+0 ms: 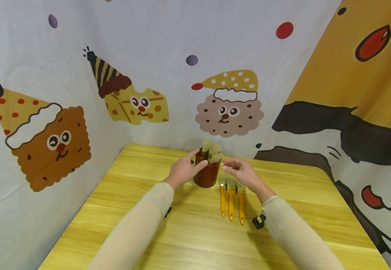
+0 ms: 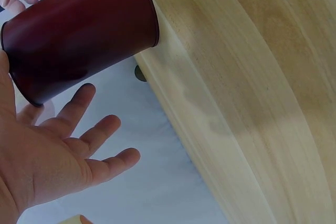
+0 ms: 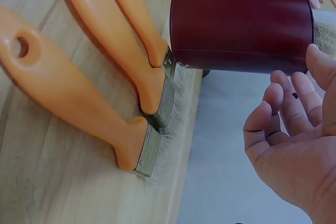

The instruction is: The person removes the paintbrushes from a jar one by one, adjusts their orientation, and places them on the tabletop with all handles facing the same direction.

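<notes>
A dark red cylindrical cup (image 1: 206,176) stands on the table with several paintbrushes (image 1: 211,149) in it, bristles up; their handles are hidden inside. At its left, my left hand (image 1: 184,170) touches the rim with thumb and forefinger, the other fingers spread out straight in the left wrist view. My right hand (image 1: 244,173) hovers just right of the cup, fingers loosely bent, nothing in them. Below that hand, three paintbrushes with orange handles (image 1: 230,206) lie side by side, bristles pointing away from me. The right wrist view shows the hanging holes in two handles.
The wooden table (image 1: 188,240) reaches back to a white cloth wall (image 1: 168,45) printed with cartoon figures. A small black device (image 1: 259,221) sits by my right wrist, over the table right of the loose brushes.
</notes>
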A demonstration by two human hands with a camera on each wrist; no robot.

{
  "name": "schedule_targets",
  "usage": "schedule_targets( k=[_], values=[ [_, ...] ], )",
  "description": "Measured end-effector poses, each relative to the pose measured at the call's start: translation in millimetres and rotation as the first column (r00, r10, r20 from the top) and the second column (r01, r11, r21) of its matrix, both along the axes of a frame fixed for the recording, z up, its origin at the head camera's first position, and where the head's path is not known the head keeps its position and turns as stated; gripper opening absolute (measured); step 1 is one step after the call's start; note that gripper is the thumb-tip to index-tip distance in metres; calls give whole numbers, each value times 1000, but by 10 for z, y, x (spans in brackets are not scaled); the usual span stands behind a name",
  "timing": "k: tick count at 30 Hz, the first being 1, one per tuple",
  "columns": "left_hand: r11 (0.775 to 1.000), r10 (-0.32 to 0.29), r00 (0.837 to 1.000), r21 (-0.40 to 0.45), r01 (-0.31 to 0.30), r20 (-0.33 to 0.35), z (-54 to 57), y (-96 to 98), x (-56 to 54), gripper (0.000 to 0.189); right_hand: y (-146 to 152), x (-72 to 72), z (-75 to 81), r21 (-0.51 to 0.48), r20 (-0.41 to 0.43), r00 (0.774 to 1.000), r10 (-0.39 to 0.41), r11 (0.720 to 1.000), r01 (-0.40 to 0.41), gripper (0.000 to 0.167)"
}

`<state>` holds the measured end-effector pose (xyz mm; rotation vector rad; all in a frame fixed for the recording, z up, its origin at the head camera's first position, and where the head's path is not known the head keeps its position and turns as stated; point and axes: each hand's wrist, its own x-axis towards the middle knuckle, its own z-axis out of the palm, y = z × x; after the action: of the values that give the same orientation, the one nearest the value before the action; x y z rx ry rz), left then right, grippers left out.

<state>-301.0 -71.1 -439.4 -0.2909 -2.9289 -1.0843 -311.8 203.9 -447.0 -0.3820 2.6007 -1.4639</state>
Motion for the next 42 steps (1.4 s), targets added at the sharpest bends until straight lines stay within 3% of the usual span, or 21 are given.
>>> schedule_targets(
  k=[5, 15, 24, 33, 42],
  values=[
    [1000, -2, 1000, -3, 2, -2, 6, -5, 1, 80, -45, -25, -9, 7, 3, 1000, -1, 1000, 1, 44],
    [1000, -4, 1000, -12, 4, -1, 10, -12, 3, 79, -77, -45, 20, 0, 15, 1000, -12, 1000, 12, 49],
    [1000, -6, 1000, -2, 6, 5, 3, -16, 11, 80, -155, -49, 90, 11, -12, 999, -52, 999, 52, 68],
    [1000, -10, 1000, -11, 10, -5, 6, -16, 25, 80, -396, -18, 187, 131, -144, 985, -94, 985, 113, 78],
    [1000, -8, 1000, -12, 8, 8, 33, -14, 43, 80, -627, 52, 270, 201, -305, 946, -107, 964, 174, 51]
  ],
)
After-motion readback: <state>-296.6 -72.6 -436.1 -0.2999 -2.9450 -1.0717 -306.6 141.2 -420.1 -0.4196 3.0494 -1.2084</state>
